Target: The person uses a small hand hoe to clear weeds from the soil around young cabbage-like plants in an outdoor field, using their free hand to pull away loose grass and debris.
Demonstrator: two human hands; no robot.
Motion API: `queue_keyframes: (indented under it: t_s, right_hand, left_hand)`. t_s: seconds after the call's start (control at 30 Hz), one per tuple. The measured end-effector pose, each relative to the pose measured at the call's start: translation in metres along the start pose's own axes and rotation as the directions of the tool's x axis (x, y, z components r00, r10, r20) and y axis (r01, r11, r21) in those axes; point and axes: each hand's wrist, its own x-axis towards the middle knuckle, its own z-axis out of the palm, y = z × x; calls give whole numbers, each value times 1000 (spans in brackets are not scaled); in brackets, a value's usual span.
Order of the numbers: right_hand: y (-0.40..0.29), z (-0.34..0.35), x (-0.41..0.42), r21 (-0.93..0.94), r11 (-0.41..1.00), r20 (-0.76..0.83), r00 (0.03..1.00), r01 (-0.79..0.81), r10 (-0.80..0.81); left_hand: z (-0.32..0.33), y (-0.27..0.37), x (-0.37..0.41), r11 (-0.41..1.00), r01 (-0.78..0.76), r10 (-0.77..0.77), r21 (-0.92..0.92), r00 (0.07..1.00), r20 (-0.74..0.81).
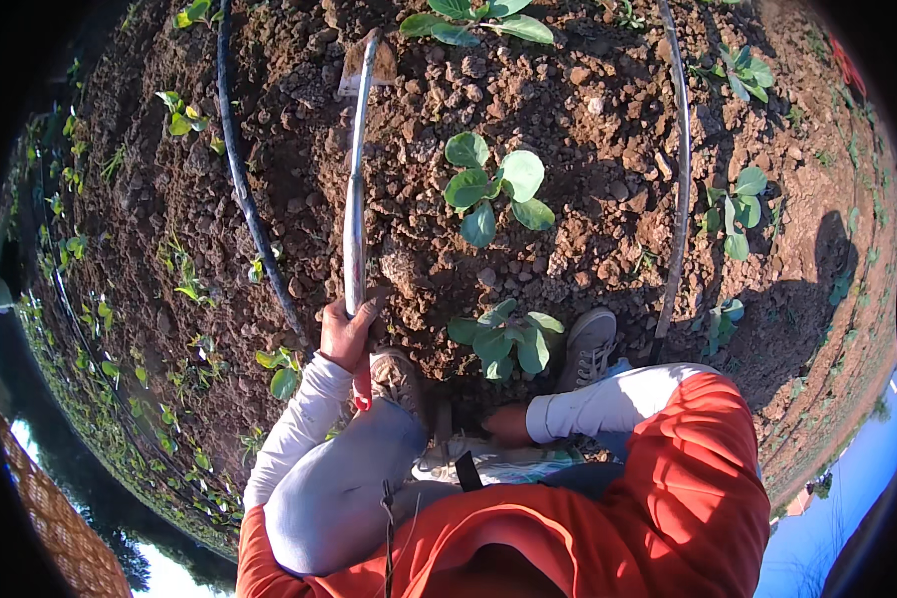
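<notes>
My left hand is closed around the handle of a long metal hoe, just above its red grip end. The hoe points away from me, and its soil-marked blade rests on the clods near the top of the view. My right hand is low between my legs, in shadow, beside a pale plastic bag; whether its fingers hold anything is hidden. A broad-leaved seedling grows before my shoes, with a second seedling farther out, right of the hoe's shaft.
A dark drip-irrigation hose runs left of the hoe, and another hose lies to the right. More young plants stand beyond the right hose. Smaller leafy plants grow on the left. My shoe is beside the nearest seedling.
</notes>
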Motion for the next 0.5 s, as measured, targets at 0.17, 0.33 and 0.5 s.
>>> queue_keyframes:
  t_s: [0.17,0.33,0.5]
  right_hand:
    - [0,26,0,85,981,-97,979,-173,181]
    - [6,42,3,459,873,-321,885,-165,337]
    - [-2,63,26,440,877,-418,820,-195,392]
  left_hand:
    - [-5,12,-14,990,-11,13,-139,1000,10]
    - [-10,34,-40,999,30,-30,-13,1000,0]
    - [-25,36,-77,994,39,-34,107,998,-53]
